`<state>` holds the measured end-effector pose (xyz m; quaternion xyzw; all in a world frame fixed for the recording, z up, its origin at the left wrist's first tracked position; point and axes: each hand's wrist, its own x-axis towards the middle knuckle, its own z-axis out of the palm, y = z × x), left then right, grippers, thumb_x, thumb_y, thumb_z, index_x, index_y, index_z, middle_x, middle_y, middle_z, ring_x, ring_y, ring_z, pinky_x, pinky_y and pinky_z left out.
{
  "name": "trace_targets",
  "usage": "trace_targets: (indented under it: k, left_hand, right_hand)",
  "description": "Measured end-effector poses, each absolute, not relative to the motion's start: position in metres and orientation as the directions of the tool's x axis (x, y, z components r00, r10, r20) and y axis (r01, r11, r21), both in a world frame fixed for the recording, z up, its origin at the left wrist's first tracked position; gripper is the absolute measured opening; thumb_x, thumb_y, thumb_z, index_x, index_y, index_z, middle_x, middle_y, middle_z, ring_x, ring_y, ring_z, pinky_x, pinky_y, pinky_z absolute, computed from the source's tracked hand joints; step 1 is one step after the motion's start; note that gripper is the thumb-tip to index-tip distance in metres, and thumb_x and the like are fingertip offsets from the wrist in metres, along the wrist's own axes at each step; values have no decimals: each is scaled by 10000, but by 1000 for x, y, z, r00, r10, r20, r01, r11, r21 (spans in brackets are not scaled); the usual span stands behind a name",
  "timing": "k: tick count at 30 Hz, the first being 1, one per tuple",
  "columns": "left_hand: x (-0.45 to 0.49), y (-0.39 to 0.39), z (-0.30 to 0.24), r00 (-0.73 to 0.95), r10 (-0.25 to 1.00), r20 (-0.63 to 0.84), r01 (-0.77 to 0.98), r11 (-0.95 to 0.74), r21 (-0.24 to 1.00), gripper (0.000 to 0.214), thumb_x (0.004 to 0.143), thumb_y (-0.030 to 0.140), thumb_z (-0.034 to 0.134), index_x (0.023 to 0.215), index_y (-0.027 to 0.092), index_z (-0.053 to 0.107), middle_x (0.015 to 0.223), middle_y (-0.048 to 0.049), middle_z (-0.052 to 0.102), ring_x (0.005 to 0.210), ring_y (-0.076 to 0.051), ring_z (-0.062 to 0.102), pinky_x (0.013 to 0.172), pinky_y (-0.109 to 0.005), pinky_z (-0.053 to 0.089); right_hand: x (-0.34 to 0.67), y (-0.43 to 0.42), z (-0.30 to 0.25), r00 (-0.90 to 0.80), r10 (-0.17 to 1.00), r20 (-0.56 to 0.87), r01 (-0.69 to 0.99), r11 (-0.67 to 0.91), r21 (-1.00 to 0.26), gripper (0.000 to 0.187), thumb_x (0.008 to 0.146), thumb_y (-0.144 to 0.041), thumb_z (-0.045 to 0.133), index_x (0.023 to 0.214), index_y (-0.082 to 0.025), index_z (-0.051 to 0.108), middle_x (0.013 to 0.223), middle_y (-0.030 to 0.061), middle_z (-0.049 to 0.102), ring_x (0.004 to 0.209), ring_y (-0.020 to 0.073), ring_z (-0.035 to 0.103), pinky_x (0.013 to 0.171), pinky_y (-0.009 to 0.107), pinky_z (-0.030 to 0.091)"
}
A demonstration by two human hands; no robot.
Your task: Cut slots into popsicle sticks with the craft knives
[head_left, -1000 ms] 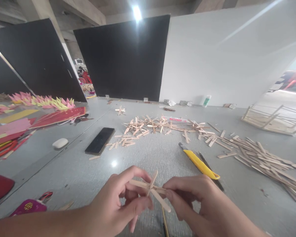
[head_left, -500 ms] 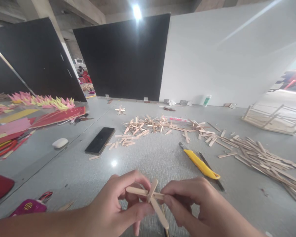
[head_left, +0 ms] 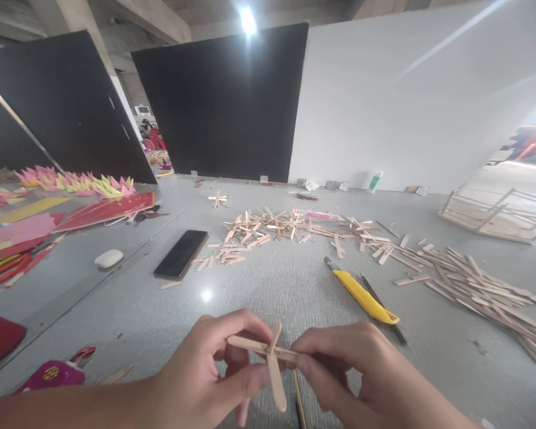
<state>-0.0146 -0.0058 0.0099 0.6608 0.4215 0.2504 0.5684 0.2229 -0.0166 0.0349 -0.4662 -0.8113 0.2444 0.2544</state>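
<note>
Both my hands hold a small cross of wooden craft sticks (head_left: 268,357) low in the middle of the view, just above the grey floor. My left hand (head_left: 214,372) pinches its left side with thumb and fingers closed. My right hand (head_left: 352,372) pinches the right end of the horizontal stick. One stick of the cross points down towards me. A thin dark rod (head_left: 298,402) lies on the floor under my hands.
A yellow utility knife (head_left: 364,298) lies just beyond my right hand. A black phone (head_left: 181,254) and a white case (head_left: 109,258) lie to the left. Loose sticks (head_left: 277,229) are scattered ahead and piled at right (head_left: 477,286). Coloured paper (head_left: 49,208) lies far left.
The cross has turned in my fingers: its long lower stick swung from pointing down-right to almost straight down. Both hands stayed in place.
</note>
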Motion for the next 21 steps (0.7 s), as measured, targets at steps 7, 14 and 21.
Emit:
trace_targets:
  k: [7, 14, 21]
  left_hand:
    - [-16, -7, 9, 488, 855, -174, 313, 15, 950, 340, 953, 522, 668, 1096, 219, 612, 659, 34, 583, 543, -116, 544, 534, -224, 446]
    - [-15, -6, 9, 497, 851, -170, 279, 29, 960, 342, 953, 527, 672, 1078, 215, 610, 651, 42, 553, 540, -114, 536, 530, -227, 442]
    - [-13, -4, 10, 502, 852, -147, 268, 9, 963, 256, 969, 448, 662, 1058, 212, 619, 618, 58, 521, 551, -118, 554, 559, -236, 450]
  right_hand:
    - [219, -16, 35, -432, 884, 181, 624, 438, -647, 279, 962, -230, 506, 819, -268, 742, 794, 19, 767, 688, 177, 724, 499, 243, 491]
    - [223, -17, 33, -438, 880, 184, 630, 446, -635, 280, 972, -255, 500, 829, -273, 741, 754, 13, 754, 664, 171, 713, 501, 244, 487]
    - [222, -15, 34, -440, 884, 160, 647, 436, -625, 294, 982, -258, 487, 894, -284, 766, 775, 13, 759, 680, 173, 717, 493, 244, 479]
